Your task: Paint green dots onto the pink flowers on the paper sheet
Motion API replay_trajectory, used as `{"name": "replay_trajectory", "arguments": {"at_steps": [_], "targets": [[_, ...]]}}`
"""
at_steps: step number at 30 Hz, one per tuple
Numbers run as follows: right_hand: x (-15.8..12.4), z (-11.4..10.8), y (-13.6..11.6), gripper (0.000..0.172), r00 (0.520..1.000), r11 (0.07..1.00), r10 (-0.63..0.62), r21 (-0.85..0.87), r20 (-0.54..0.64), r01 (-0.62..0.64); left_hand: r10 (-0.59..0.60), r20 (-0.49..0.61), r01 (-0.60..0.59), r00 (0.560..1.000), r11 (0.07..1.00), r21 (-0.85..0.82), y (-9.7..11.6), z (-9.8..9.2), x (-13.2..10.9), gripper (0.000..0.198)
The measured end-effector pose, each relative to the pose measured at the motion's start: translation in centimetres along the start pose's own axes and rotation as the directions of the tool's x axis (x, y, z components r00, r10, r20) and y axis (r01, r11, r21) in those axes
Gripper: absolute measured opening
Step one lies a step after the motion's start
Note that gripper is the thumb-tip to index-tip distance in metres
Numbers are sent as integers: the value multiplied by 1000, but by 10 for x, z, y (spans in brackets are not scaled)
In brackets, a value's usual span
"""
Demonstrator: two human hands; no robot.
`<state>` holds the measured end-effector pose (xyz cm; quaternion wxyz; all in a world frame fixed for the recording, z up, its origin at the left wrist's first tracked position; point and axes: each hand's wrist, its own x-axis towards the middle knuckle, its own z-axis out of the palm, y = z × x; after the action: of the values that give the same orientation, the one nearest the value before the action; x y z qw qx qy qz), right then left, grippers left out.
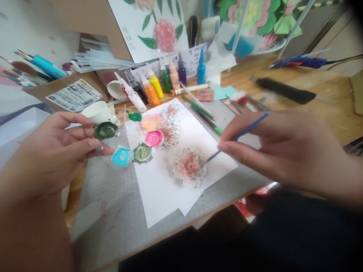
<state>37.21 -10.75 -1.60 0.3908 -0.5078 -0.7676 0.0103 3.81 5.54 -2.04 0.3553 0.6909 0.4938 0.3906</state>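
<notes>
My left hand (65, 151) pinches a clear paint palette (122, 133) by its edge, above the left side of the white paper (153, 196). Its round wells hold dark green, cyan, pink, pale orange and green paint. Between the fingertips of my right hand (272, 151) is a thin blue paintbrush (241, 135), slanting down to the left. The brush tip meets or hovers just over the right edge of a pinkish-red flower (188, 166) with dark specks around it. Two more flower shapes lie farther up the sheet, partly behind the palette.
Several paint bottles (155, 85) stand behind the paper, near a white cup (98, 111). Pencils (202, 113) lie on the grey mat (113, 211). A flower picture (164, 36) leans at the back. A glue gun (303, 61) and a black tube-like object (283, 90) rest at right.
</notes>
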Motion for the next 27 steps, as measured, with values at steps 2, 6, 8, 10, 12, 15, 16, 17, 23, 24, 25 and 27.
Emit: {"name": "replay_trajectory", "arguments": {"at_steps": [2, 6, 8, 10, 12, 15, 16, 17, 23, 24, 25, 27], "targets": [[-1, -1, 0, 13, 999, 999, 32, -11, -22, -32, 33, 17, -31, 999, 993, -116, 2, 3, 1, 44], [-1, 0, -1, 13, 998, 999, 48, -1, -33, -48, 9, -74, -22, 997, 984, -175, 10, 13, -1, 35], [0, 2, -3, 13, 1000, 1000, 22, 16, -13, -22, -13, -89, -3, 996, 983, -184, 15, 18, -3, 31], [1, 4, -4, 14, 1000, 999, 8, 46, 0, -8, -37, -86, 20, 996, 980, -196, 19, 23, -4, 30], [1, 4, -4, 13, 1000, 997, 20, 73, 4, -21, -58, -93, 38, 994, 977, -211, 23, 27, -5, 31], [2, 2, -4, 13, 999, 998, 29, 58, -16, -28, -78, -102, 53, 992, 971, -232, 26, 31, -6, 31], [2, 2, -3, 13, 999, 999, 24, 35, -21, -23, -80, -98, 55, 992, 970, -237, 26, 32, -6, 31], [2, 2, -3, 13, 1000, 1000, 11, 13, -25, -10, -82, -94, 58, 992, 969, -238, 27, 32, -7, 31], [2, 3, -7, 14, 1000, 998, 14, 60, 22, -16, -91, -78, 69, 993, 965, -255, 26, 31, -7, 32], [1, 2, -7, 14, 999, 998, 29, 62, 14, -30, -96, -81, 72, 992, 963, -259, 27, 32, -7, 32], [1, 1, -7, 14, 999, 997, 43, 57, 3, -43, -101, -79, 77, 992, 961, -266, 27, 32, -7, 32], [1, -2, -5, 14, 998, 997, 60, 49, -13, -59, -108, -60, 87, 992, 955, -283, 27, 34, -7, 32]]}}
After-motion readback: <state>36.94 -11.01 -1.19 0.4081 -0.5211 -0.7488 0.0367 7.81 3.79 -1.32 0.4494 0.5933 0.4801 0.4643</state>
